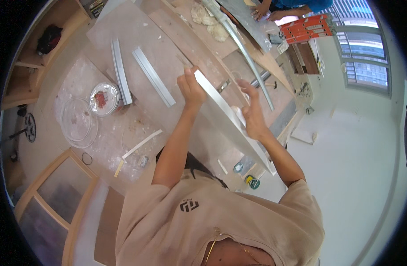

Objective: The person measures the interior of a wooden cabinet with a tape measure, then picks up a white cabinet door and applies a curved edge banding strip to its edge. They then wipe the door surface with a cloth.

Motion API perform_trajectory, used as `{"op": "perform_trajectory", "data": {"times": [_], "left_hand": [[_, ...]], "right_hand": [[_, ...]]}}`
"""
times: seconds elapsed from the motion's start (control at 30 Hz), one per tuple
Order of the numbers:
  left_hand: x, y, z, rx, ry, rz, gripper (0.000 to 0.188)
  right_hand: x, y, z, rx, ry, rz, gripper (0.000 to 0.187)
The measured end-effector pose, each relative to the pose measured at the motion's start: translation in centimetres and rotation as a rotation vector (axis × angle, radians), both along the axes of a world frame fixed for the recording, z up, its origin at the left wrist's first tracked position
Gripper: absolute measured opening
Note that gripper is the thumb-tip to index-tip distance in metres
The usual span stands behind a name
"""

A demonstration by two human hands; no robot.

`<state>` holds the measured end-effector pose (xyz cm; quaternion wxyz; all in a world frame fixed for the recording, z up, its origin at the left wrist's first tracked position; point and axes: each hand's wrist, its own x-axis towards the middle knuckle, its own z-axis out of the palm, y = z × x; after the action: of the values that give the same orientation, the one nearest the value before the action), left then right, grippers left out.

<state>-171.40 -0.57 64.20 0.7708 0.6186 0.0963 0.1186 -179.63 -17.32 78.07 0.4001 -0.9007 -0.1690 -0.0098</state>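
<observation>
A long white panel (233, 116) stands on edge in front of my torso, its narrow white edge facing up and slanting from far left to near right. My left hand (192, 88) is closed round the panel's far end, thumb on top. Beside the middle of the edge is my right hand (254, 113), fingers stretched and apart, slightly blurred. A small white patch shows between this hand and the panel; I cannot tell what it is. The panel's lower side is partly hidden by my left forearm.
Two metal rails (153, 77) lie left of the panel, near an open tin (104, 99) with reddish residue. A white strip (142, 144) lies nearer. Across the bench, another person's hands (260, 12) work near an orange ladder (306, 29). A green-lidded container (252, 181) stands near my right side.
</observation>
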Motion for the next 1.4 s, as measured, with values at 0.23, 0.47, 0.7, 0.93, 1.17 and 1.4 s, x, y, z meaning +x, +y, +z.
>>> {"op": "perform_trajectory", "data": {"times": [0.23, 0.47, 0.7, 0.93, 1.17, 1.4], "left_hand": [[-0.3, 0.3, 1.0, 0.063, -0.147, -0.023, 0.044], [-0.4, 0.3, 1.3, -0.085, -0.161, -0.05, 0.037], [-0.7, 0.3, 1.0, -0.103, -0.173, -0.031, 0.041], [-0.1, -0.3, 0.5, -0.029, -0.134, -0.062, 0.047], [-0.1, 0.0, -0.5, -0.049, -0.084, -0.036, 0.07], [0.5, -0.3, -0.4, -0.006, 0.048, 0.017, 0.076]], "right_hand": [[18.4, -6.4, -7.0, -0.135, 0.241, -0.179, 0.033], [33.0, -8.3, -23.6, -0.817, 0.001, -0.07, 0.035], [36.5, -11.4, -29.0, -0.8, -0.009, -0.062, 0.04], [34.3, -11.7, -18.3, 0.563, 0.574, -0.319, 0.036], [19.6, -10.8, 1.0, 0.654, 0.45, -0.441, 0.037], [-0.5, -2.5, 6.1, -0.4, -0.03, -0.041, 0.032]]}}
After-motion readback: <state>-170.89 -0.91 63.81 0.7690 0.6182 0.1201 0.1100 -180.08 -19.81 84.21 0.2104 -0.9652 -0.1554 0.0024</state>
